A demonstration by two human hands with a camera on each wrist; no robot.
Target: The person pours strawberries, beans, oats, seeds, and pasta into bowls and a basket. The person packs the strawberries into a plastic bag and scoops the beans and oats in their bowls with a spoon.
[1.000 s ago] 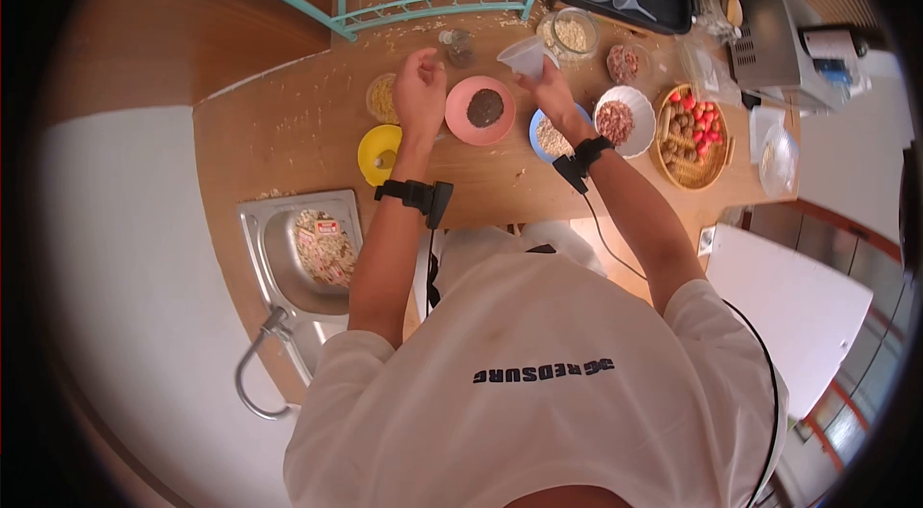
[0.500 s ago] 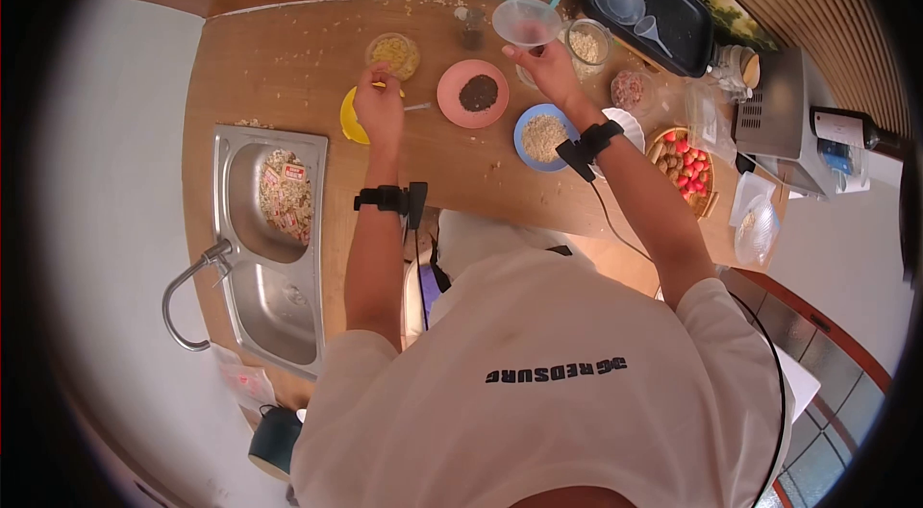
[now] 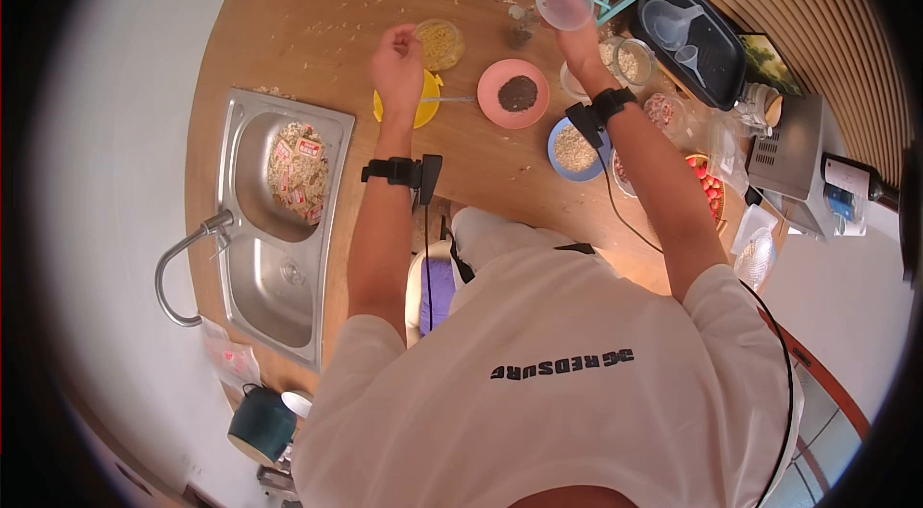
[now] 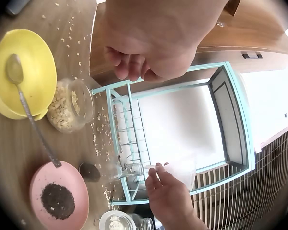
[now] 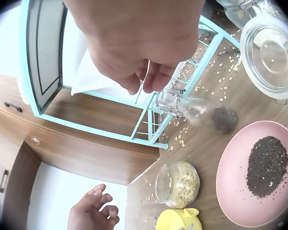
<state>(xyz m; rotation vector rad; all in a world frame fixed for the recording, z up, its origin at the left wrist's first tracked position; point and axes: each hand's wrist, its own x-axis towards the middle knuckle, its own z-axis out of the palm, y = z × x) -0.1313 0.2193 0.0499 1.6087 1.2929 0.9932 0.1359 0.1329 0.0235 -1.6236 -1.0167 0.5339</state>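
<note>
From here the counter point(image 3: 298, 47) looks like wood grain, smooth and fairly matt, and the sink point(image 3: 264, 295) is bare, shiny steel. The funnel point(image 3: 565, 0) is thin, cloudy plastic; the yellow bowl point(image 4: 40, 67) and pink plate point(image 5: 233, 184) look like smooth plastic too. The spoon point(image 4: 13, 72) glints like metal. The bottle point(image 5: 197, 108) and jar point(image 5: 180, 184) are clear, glossy glass, the shirt point(image 3: 519, 412) matt cloth.

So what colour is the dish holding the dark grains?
Pink; the dish shows best in the right wrist view.
</note>
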